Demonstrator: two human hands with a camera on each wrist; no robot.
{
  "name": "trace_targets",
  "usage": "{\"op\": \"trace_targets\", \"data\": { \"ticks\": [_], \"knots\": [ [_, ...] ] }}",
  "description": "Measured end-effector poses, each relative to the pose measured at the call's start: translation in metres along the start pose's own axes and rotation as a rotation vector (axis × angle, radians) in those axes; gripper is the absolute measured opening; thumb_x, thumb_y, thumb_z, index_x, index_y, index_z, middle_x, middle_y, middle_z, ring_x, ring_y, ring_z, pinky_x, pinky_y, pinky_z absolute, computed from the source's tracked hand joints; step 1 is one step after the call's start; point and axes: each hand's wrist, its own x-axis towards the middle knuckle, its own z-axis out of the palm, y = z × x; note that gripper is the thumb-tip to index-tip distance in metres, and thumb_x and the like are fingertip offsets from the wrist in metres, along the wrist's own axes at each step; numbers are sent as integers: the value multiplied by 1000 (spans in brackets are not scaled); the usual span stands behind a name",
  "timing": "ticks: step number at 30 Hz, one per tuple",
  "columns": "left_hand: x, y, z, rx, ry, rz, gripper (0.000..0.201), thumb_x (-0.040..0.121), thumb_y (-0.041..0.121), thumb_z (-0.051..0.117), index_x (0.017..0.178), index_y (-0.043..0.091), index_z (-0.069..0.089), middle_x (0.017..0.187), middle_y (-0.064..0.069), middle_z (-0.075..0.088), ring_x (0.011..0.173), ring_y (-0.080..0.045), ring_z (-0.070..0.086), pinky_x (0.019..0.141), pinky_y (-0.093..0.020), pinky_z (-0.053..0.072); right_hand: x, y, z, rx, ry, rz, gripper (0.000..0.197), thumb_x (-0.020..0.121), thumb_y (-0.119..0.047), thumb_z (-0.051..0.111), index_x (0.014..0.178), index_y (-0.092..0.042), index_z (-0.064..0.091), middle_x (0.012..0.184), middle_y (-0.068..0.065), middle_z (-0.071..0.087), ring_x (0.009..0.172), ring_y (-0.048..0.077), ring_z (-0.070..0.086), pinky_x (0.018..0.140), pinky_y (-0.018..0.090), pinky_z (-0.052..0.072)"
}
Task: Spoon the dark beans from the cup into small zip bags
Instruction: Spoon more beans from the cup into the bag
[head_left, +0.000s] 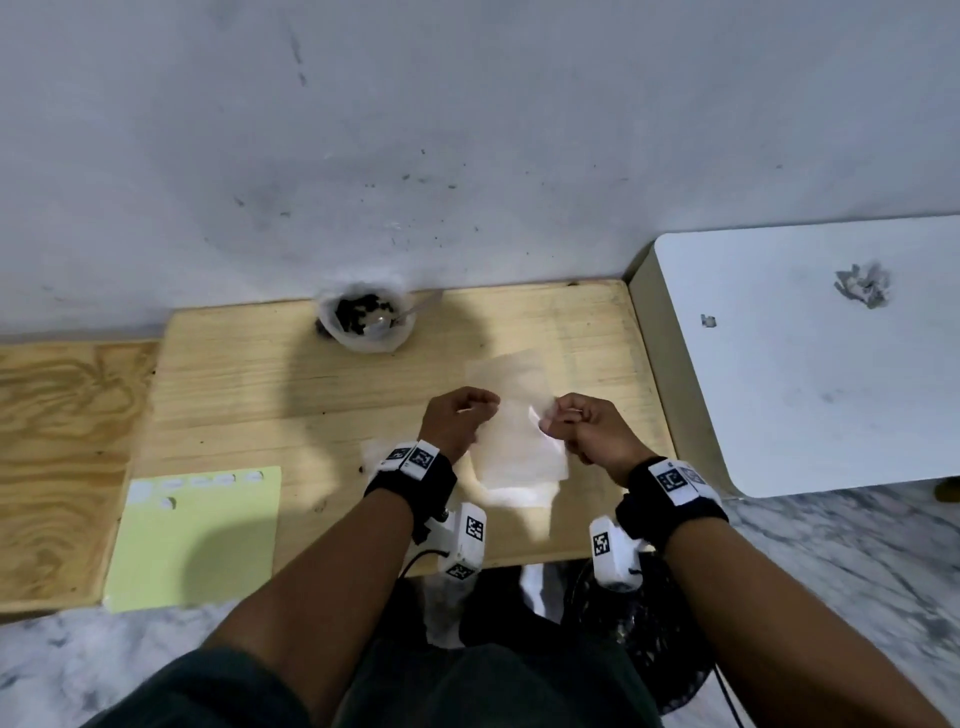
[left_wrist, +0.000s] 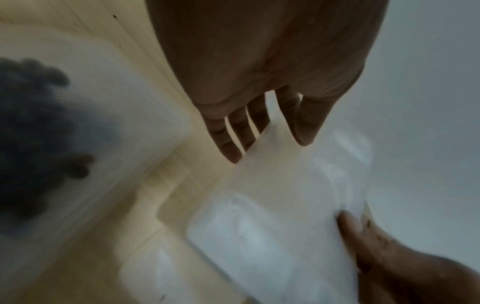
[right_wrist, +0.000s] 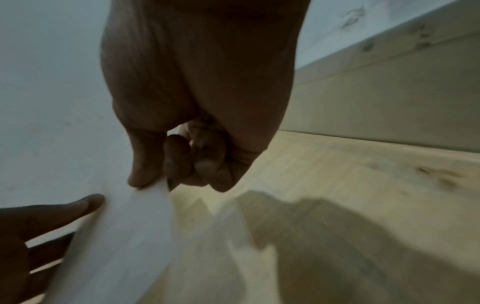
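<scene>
A clear small zip bag (head_left: 519, 436) hangs above the wooden table (head_left: 260, 395) between my hands. My left hand (head_left: 467, 415) pinches its left edge, the thumb (left_wrist: 309, 123) in front and the fingers (left_wrist: 233, 135) behind. My right hand (head_left: 566, 421) pinches the right edge between thumb and forefinger (right_wrist: 176, 162), its other fingers curled. The bag (left_wrist: 272, 216) looks empty. The white cup (head_left: 363, 322) of dark beans stands at the table's back by the wall, with a metal spoon (head_left: 395, 317) in it.
More empty bags lie under my hands (head_left: 519, 493) and one further back (head_left: 511, 371). A yellow sheet (head_left: 197, 535) covers the front left. A white table (head_left: 810, 364) with crumpled paper (head_left: 862, 286) stands right. A blurred white thing holding dark beans (left_wrist: 39, 133) shows at the left.
</scene>
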Motion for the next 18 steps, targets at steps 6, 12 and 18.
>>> {"op": "trace_targets", "data": {
  "ticks": [6,12,18],
  "knots": [
    [-7,31,-40,75,33,191,30,84,-11,58,75,15,69,74,-3,66,57,-16,57,52,-21,50,11,-53,18,-97,-99,-40,24,83,-12,78,80,-13,55,58,-7,38,48,12,29,44,20,21],
    [-9,64,-100,475,-17,267,36,81,-4,55,64,25,67,69,5,67,66,-12,60,69,-27,49,24,-109,61,-251,-245,-34,26,79,-6,74,102,-17,76,71,1,66,49,12,32,48,21,22],
    [-10,66,-156,622,66,344,5,64,39,70,61,38,65,96,7,71,98,-13,64,97,-40,47,31,-135,125,-251,-280,-5,17,75,2,73,92,0,77,58,-1,49,49,12,27,46,19,17]
  ]
}}
